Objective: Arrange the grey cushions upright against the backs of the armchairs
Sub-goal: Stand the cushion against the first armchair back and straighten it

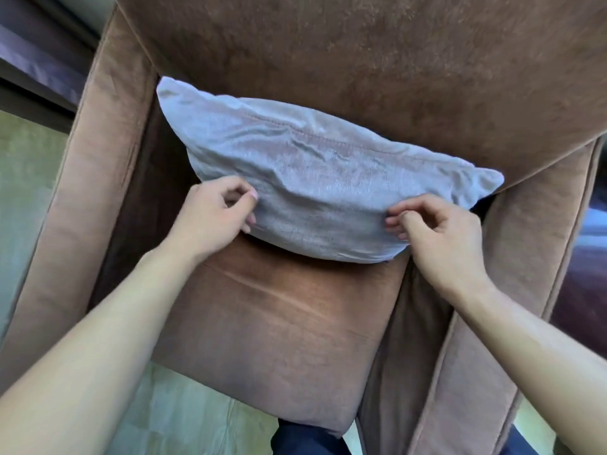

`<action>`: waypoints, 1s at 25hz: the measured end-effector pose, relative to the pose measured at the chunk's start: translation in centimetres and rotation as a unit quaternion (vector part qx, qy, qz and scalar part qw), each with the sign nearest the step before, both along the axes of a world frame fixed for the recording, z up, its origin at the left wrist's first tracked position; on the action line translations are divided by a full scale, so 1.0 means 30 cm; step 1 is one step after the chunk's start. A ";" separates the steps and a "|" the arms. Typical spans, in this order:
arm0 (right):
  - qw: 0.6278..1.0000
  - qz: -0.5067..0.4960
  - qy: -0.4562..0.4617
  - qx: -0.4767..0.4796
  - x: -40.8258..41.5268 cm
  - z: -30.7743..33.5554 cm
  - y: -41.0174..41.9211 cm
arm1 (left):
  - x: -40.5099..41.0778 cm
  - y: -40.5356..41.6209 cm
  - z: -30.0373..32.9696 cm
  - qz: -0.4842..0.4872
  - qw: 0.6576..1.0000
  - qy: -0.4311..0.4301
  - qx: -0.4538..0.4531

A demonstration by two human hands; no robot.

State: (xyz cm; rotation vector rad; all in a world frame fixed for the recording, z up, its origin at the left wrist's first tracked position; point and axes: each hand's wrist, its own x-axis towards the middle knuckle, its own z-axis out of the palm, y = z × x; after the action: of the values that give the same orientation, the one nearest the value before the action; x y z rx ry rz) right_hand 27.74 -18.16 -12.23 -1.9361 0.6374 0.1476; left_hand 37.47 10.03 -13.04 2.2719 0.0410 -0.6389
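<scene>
A grey cushion (pixel 315 178) is standing on a brown armchair (pixel 279 326) seat, leaning against the backrest. The left hand (pixel 213 218) and right hand (pixel 440 234) are pinching its lower front fabric (fingers curled nearly closed), one at each side, apparently steadying it so it is sitting upright.

Cushion (pixel 315 178) on seat (pixel 272 330), against armchair back (pixel 361 60)

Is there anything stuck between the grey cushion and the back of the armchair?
Nothing visible. The grey cushion leans directly on the armchair back, and both hands, left hand and right hand, already touch its front.
</scene>
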 end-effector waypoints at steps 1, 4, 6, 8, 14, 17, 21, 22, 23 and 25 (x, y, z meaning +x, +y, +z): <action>0.998 0.035 0.002 0.050 0.007 0.006 0.041 | -0.009 -0.043 0.001 -0.005 0.998 0.032 -0.061; 0.983 -0.024 -0.023 0.179 0.100 0.005 0.051 | 0.042 -0.131 -0.013 0.092 0.982 -0.031 -0.159; 0.961 -0.159 -0.026 0.223 0.143 0.011 -0.031 | 0.092 -0.130 -0.031 0.180 0.965 -0.077 -0.176; 0.953 -0.198 -0.023 0.229 0.133 0.005 -0.109 | 0.118 -0.095 -0.043 0.184 0.965 -0.134 -0.128; 0.961 -0.226 -0.042 0.153 0.084 -0.009 -0.188 | 0.103 -0.040 -0.042 0.123 0.974 -0.189 0.009; 0.969 -0.244 -0.028 0.038 0.032 -0.031 -0.190 | 0.052 -0.053 -0.020 0.158 0.973 -0.169 0.020; 0.982 -0.165 0.015 -0.090 -0.037 -0.018 -0.146 | -0.080 -0.124 0.014 0.237 0.964 -0.115 0.042; 0.983 -0.148 0.020 -0.106 -0.053 -0.019 -0.135 | -0.123 -0.142 0.015 0.240 0.964 -0.102 0.045; 0.984 -0.135 0.024 -0.118 -0.072 -0.024 -0.122 | -0.167 -0.162 0.013 0.239 0.966 -0.088 0.046; 0.986 -0.091 0.041 -0.134 -0.125 -0.030 -0.100 | -0.269 -0.216 0.018 0.219 0.973 -0.052 0.042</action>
State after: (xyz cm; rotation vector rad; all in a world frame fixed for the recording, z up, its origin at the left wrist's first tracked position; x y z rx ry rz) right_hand 23.99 -21.16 -13.14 -2.1243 0.9256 0.0267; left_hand 29.40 3.57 -12.51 2.2686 0.5113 -0.2873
